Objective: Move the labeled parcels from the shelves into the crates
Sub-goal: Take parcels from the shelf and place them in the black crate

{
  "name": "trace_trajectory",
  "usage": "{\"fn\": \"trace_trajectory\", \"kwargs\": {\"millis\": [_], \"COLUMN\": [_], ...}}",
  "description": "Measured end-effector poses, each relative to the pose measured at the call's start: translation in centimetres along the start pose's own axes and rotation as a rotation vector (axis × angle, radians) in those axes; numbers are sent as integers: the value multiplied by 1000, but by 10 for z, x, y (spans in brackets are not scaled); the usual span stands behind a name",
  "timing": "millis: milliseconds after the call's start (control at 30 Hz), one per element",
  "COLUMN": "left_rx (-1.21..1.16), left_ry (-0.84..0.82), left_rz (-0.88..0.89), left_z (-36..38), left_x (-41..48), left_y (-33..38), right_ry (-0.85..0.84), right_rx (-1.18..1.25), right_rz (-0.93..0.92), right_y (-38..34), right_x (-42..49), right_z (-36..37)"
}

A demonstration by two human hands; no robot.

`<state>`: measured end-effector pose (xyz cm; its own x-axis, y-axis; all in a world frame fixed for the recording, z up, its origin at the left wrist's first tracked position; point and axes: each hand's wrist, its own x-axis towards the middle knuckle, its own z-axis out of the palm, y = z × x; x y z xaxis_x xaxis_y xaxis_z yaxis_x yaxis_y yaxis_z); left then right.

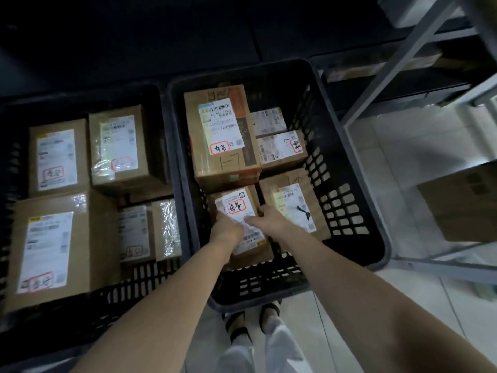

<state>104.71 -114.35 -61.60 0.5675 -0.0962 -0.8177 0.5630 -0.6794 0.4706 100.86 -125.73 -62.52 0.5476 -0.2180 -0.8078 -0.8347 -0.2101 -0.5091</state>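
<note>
Two black slatted crates stand side by side on the floor. The right crate (347,146) holds several labeled cardboard parcels, among them a large box (223,135) at the back. Both my hands reach down into this crate and grip one small labeled parcel (236,208) near its front. My left hand (227,228) holds its left side, my right hand (269,219) its right side. A flat parcel (295,205) lies just to the right of it. The left crate (166,125) is filled with several labeled boxes.
A grey metal shelf rack (398,65) stands at the right, with a cardboard box (462,203) on a lower shelf and more boxes above. Pale floor tiles show below the rack. My feet stand just in front of the right crate.
</note>
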Motion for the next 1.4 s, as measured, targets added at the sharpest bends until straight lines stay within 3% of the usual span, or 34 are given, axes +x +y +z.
{"fn": "trace_trajectory", "kwargs": {"millis": [333, 467, 600, 733, 867, 1100, 1400], "left_rx": [303, 493, 743, 865, 877, 887, 903], "left_ry": [-130, -139, 32, 156, 213, 269, 215], "left_rz": [402, 605, 810, 752, 690, 648, 486], "left_z": [16, 21, 11, -11, -23, -33, -12], "left_x": [-32, -40, -25, 1, 25, 59, 83], "left_y": [38, 78, 106, 121, 136, 161, 179], "right_ry": [74, 296, 531, 695, 686, 612, 388], "right_rx": [435, 439, 323, 333, 451, 749, 718], "right_rz": [52, 68, -35, -106, -66, -18, 53], "right_y": [24, 22, 1, -23, -47, -97, -114], "right_x": [-52, -46, -32, -10, 20, 84, 128], "right_z": [-64, -84, -95, -102, -111, -118, -117]}}
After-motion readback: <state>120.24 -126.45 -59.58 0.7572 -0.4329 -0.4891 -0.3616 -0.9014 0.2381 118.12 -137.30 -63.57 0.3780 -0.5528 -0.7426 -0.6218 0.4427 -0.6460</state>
